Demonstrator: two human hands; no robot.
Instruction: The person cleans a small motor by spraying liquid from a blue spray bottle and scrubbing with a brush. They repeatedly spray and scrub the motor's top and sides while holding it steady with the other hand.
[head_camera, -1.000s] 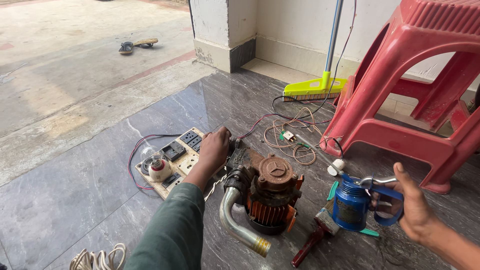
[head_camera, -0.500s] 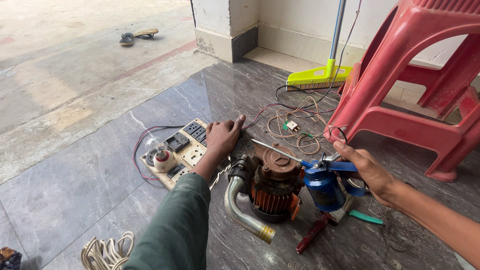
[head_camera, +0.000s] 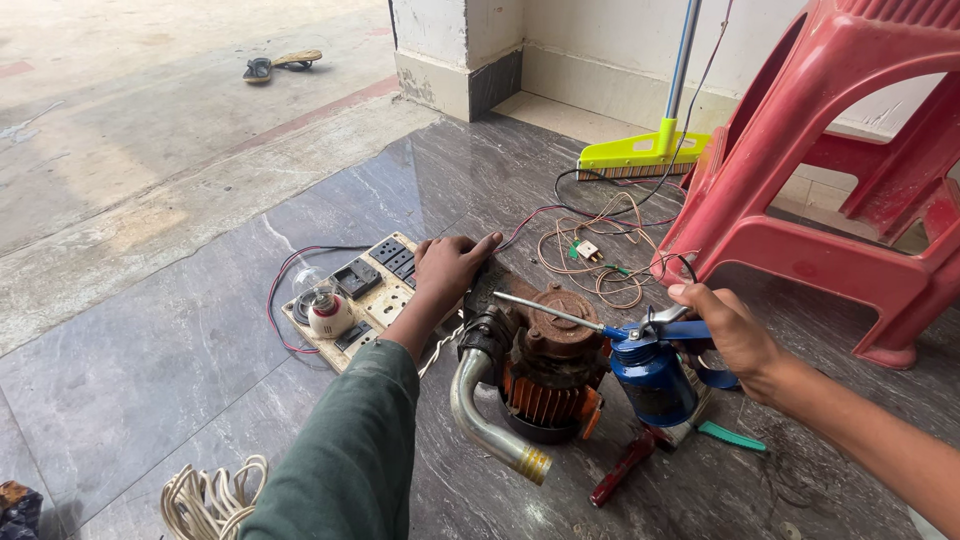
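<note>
My right hand (head_camera: 735, 335) gripped the blue oil can (head_camera: 655, 375), thumb on its lever, spout laid across the rusty pump motor (head_camera: 545, 370) at nine o'clock from it, probably to drip oil there. My left hand (head_camera: 447, 268) lay flat, fingers spread, on the switchboard (head_camera: 350, 300) at ten o'clock of the motor. A red stool (head_camera: 800, 200) stood at one o'clock.

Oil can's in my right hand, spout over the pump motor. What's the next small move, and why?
Probably squeeze the lever gently. The right hand grips the blue oil can, and its spout tip appears to sit at the top of the pump motor, while the left hand rests on the switchboard.
</note>
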